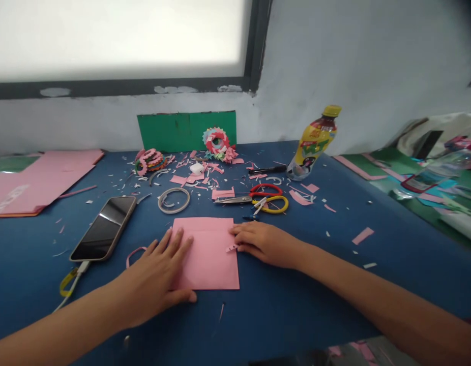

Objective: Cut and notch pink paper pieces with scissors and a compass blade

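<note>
A square of pink paper, with a faint crease across its upper part, lies on the blue table. My left hand rests flat on its left side, fingers spread. At the right edge of the paper is my right hand, its fingers curled and pressed together. A small dotted pink strip sticks out from under its fingertips, over the paper. Just beyond the paper lie scissors with one red and one yellow handle loop. A roll of clear tape lies beyond the paper's upper left corner.
A phone on a cable lies left, near stacked pink sheets. Paper wreaths and a green board stand at the back. A drink bottle, black pen and scattered scraps are at back right.
</note>
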### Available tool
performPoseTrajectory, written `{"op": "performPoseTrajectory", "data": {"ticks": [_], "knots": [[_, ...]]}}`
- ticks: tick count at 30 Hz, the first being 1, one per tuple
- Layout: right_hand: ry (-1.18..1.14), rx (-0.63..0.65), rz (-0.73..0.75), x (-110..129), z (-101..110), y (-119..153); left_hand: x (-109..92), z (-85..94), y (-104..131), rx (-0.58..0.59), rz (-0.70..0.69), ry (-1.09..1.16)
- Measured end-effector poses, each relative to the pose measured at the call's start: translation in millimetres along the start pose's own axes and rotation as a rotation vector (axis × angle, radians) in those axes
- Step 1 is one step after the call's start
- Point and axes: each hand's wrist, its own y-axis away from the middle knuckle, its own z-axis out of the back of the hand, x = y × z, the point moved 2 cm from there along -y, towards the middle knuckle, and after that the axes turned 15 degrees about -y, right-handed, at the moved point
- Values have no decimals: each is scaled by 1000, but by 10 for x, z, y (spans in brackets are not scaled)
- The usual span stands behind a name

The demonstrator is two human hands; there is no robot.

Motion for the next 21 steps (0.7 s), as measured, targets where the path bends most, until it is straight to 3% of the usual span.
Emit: {"op": "performPoseTrajectory", "data": {"ticks": [7, 13, 17, 21], "knots": [[282, -64, 46, 113, -60, 49, 302, 67, -247, -39, -163, 19], [425, -110, 26, 195, -131, 49, 524, 213, -623, -249, -153, -77], [483, -140, 28, 228, -147, 36, 381, 290, -550, -429, -34, -113], [404, -182, 81, 183, -74, -44, -2, 221, -311, -483, -137, -87]]}}
